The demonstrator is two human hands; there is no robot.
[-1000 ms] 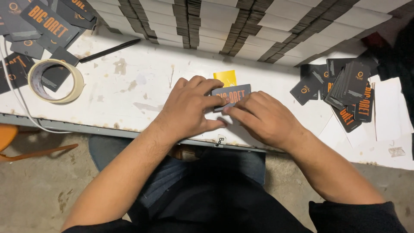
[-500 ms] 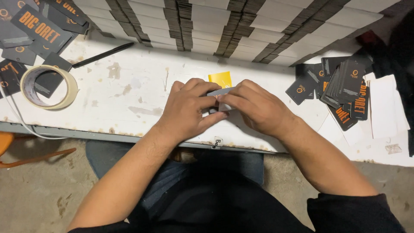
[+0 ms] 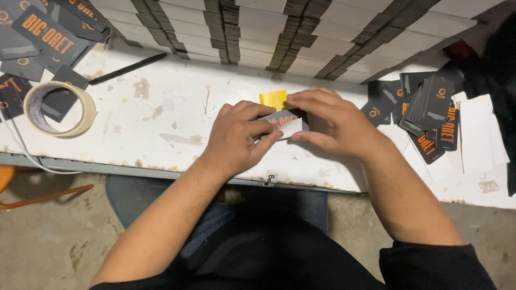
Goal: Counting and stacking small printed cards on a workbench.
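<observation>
Left hand and right hand both pinched on dark card over white table; yellow pad just behind, tape roll far left.

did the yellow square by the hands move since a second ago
No. The yellow square still lies just in front of the stacked rows, on the white table, beside the right hand; only the camera shifted.

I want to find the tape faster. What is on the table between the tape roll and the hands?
In the head view, only bare white table with stains lies between the tape roll and the left hand.
</observation>
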